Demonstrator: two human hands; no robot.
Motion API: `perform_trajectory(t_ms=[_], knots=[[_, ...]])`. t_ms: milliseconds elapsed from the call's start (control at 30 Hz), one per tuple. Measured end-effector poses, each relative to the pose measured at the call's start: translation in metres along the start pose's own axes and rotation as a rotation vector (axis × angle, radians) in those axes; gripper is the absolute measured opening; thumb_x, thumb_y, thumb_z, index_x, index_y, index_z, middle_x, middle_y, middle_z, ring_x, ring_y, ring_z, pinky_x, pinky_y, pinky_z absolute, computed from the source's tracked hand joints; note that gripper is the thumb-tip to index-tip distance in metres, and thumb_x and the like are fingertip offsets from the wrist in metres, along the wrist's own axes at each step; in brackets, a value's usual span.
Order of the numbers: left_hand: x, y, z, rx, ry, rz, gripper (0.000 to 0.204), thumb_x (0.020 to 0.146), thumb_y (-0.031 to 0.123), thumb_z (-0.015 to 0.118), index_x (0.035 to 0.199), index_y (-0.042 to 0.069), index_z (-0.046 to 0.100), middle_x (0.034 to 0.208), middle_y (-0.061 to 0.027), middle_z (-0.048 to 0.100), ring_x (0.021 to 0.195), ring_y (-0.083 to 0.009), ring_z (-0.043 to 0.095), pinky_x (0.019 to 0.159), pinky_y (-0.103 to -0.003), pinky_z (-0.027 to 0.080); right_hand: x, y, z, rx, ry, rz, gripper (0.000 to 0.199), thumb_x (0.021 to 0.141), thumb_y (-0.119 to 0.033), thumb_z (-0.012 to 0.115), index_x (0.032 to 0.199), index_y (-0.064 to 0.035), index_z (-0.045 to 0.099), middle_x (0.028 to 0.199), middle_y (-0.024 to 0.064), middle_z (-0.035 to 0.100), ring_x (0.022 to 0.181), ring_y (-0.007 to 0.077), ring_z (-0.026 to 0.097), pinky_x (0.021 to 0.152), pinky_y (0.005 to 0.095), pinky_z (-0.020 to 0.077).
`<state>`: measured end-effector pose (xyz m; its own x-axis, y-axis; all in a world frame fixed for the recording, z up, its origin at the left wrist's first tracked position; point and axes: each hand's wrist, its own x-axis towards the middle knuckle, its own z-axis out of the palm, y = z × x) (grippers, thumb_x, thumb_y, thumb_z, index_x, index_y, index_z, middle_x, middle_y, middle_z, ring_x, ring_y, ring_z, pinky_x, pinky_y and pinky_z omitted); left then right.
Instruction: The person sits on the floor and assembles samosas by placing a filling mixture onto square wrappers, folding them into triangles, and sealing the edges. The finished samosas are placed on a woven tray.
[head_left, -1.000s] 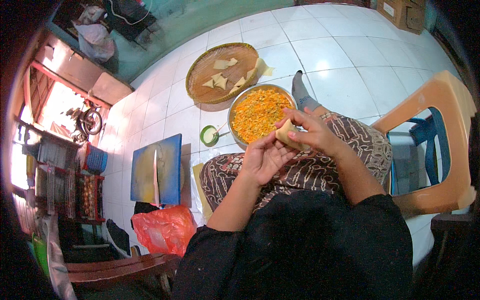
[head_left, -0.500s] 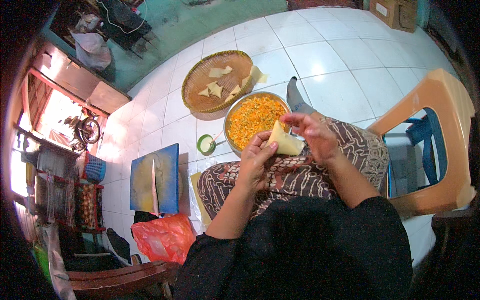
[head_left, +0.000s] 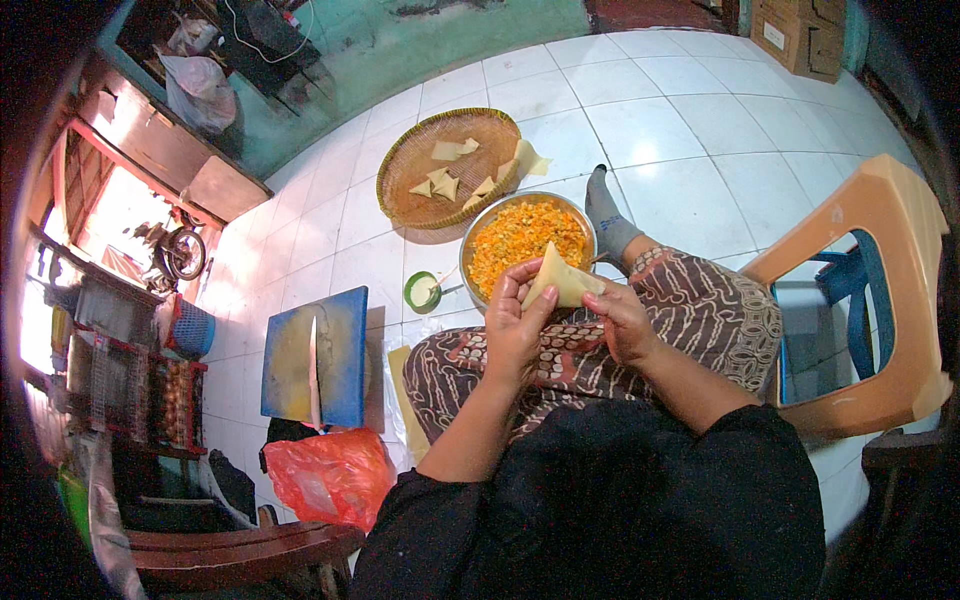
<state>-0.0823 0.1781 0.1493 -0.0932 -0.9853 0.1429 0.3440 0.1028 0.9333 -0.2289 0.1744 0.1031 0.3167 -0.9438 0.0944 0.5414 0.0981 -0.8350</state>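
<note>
A pale yellow pastry wrapper (head_left: 562,279), folded into a triangular cone, is held above my lap by both hands. My left hand (head_left: 517,318) pinches its left side, thumb in front. At the lower right corner, my right hand (head_left: 627,318) grips it between thumb and fingers. Just beyond stands a metal bowl (head_left: 466,262) heaped with an orange and green shredded vegetable filling (head_left: 528,236). Farther off, a round woven tray (head_left: 402,170) carries several folded triangular pastries (head_left: 442,186) and loose wrapper pieces. Whether filling is inside the held wrapper is hidden.
A small green cup (head_left: 421,290) of white paste with a stick is left of the bowl. Farther left are a blue-edged cutting board (head_left: 345,350) bearing a knife (head_left: 314,370) and a red plastic bag (head_left: 330,472). An orange-brown plastic chair (head_left: 880,300) is at my right.
My right hand has come down onto the wrapper's right corner, where it was raised and apart before. The whole view has shifted slightly.
</note>
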Motion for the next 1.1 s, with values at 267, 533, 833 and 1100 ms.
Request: perform_trajectory(t_ms=[267,533,833,1100], knots=[[-0.001,0.011,-0.008,-0.208,-0.029,-0.328,0.04,0.082,0.006,0.057,0.118,-0.002,0.041,0.109,-0.0134,0.054,0.099,-0.0217,0.056,0.083,-0.034,0.049,0.001,-0.017,0.008,-0.66,0.126,-0.509,0.044,0.077,-0.016,0.059,0.117,-0.0012,0.05,0.122,0.0165,0.048,0.113,0.0279,0.045,0.097,0.0367,0.0321],[-0.006,0.01,0.002,-0.208,0.091,-0.178,0.037,0.084,0.01,0.056,0.117,0.0,0.041,0.108,-0.0122,0.054,0.093,-0.0202,0.058,0.078,-0.032,0.052,-0.003,-0.021,0.01,-1.184,0.26,-0.793,0.025,0.072,-0.014,0.063,0.094,-0.0051,0.055,0.118,0.0195,0.047,0.114,0.0373,0.041,0.096,0.0453,0.0303],[-0.012,0.005,0.007,-0.168,0.138,-0.116,0.034,0.085,0.012,0.056,0.115,0.001,0.043,0.106,-0.0103,0.054,0.091,-0.018,0.059,0.075,-0.029,0.052,-0.002,-0.024,0.017,-1.295,0.271,-0.753,0.013,0.075,-0.015,0.059,0.083,-0.0052,0.054,0.111,0.0171,0.049,0.113,0.0397,0.04,0.096,0.049,0.0283],[-0.009,0.006,-0.002,-0.265,0.065,-0.176,0.038,0.083,0.009,0.057,0.117,0.0,0.041,0.11,-0.0129,0.053,0.099,-0.0237,0.056,0.084,-0.038,0.05,0.0,-0.014,0.001,-1.107,0.235,-0.712,0.032,0.074,-0.021,0.059,0.099,-0.0032,0.052,0.111,0.0164,0.048,0.117,0.0346,0.037,0.099,0.0451,0.0267]])
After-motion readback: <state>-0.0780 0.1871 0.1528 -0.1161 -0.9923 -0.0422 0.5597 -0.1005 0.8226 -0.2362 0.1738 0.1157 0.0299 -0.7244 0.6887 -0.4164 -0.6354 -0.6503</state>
